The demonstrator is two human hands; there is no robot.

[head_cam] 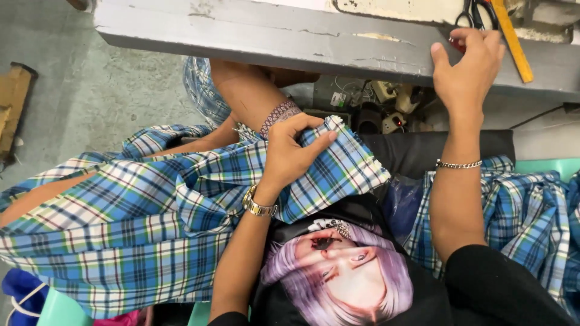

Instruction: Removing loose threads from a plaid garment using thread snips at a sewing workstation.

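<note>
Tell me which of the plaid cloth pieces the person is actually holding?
The left hand grips the big blue plaid piece spread across the lap at left. The plaid heap at right lies untouched; the right hand rests on the grey table edge.

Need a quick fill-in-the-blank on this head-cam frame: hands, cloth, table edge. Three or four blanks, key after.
1. The left hand grips blue ____ cloth.
2. The right hand rests on the edge of the grey ____.
3. Beside that hand lie scissors and a ____ ruler.
4. The left wrist wears a ____.

Missing words: plaid; table; yellow; watch
</note>
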